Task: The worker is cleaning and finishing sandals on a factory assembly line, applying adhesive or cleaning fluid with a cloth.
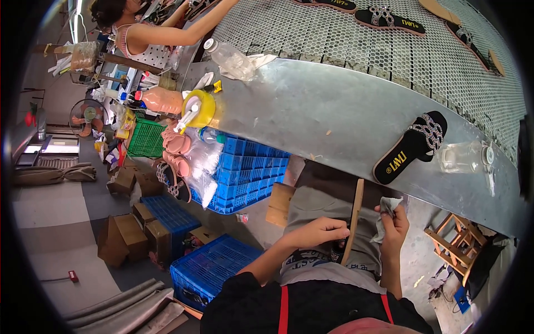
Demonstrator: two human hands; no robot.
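Observation:
Over my lap, my left hand (pixel 321 234) grips a sandal (pixel 354 220) turned edge-on, its tan sole facing right. The dark strap side is mostly hidden behind my fingers. Just right of it, my right hand (pixel 394 225) is closed on a crumpled greyish-white cloth (pixel 390 207), apart from the sandal. Ahead of my hands, another black sandal (pixel 410 146) with a glittery cut-out strap lies sole down on the metal table (pixel 311 106). A clear plastic bottle (pixel 461 157) with a white cap stands beside that sandal.
Beyond the table runs a mesh conveyor (pixel 311 34) carrying several sandals (pixel 387 22). Left lie a clear bottle (pixel 232 62), a yellow tape roll (pixel 208 111) and a blue crate (pixel 253 172). A co-worker (pixel 142 42) reaches in at far left; a wooden stool (pixel 457 245) stands right.

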